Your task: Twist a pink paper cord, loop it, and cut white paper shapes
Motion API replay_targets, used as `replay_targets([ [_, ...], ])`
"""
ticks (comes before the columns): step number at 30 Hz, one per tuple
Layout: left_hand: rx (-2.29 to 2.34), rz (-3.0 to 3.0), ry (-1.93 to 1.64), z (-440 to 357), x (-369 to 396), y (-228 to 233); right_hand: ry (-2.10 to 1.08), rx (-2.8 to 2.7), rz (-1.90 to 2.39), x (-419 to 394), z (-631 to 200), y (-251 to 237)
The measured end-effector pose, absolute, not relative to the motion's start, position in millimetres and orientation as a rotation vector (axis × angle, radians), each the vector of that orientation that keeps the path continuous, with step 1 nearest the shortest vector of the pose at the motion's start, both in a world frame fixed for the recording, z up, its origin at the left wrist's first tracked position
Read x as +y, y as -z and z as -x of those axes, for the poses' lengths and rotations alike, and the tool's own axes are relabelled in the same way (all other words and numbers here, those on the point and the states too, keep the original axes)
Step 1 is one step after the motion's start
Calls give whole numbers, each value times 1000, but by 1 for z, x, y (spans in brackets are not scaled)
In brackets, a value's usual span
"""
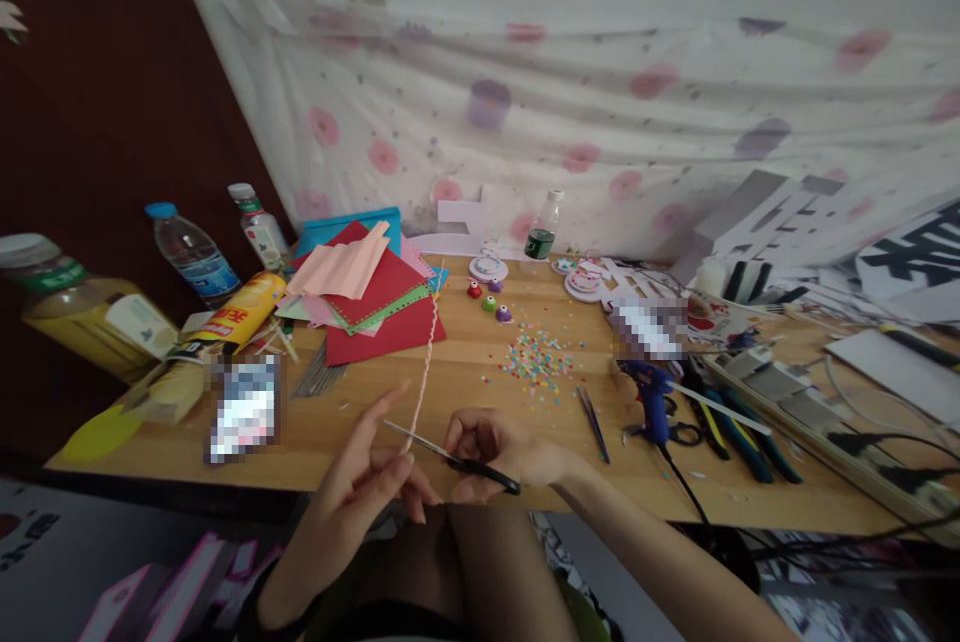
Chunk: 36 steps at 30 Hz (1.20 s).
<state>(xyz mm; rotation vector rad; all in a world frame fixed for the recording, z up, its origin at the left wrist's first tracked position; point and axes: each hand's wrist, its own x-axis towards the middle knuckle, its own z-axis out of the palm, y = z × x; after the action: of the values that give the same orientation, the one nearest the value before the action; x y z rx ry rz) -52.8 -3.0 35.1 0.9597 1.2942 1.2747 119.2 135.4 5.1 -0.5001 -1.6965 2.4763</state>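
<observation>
Snipping pink paper strip (425, 362) with scissors (450, 456); right hand (502, 447) cuts, left hand (360, 492) holds

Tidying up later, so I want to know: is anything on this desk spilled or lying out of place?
Yes: small coloured paper bits lie scattered loose on the wooden table, below three little punches. The yellow tube lies on its side.

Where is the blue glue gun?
In the head view, the blue glue gun lies on the wooden table, right of the right hand, beside the tweezers.
</observation>
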Motion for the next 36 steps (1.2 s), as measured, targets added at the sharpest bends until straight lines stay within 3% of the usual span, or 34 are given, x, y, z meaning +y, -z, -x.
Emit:
replay_targets([
  [7,1038,-846,-1388,48,9,-25,-2498,-1709,487,135,-125,0],
  [20,1031,-802,-1435,44,17,-22,-2371,-1816,341,123,-120,-26],
  [36,1042,-819,-1426,43,18,-19,-2346,-1662,394,116,-118,-14],
])
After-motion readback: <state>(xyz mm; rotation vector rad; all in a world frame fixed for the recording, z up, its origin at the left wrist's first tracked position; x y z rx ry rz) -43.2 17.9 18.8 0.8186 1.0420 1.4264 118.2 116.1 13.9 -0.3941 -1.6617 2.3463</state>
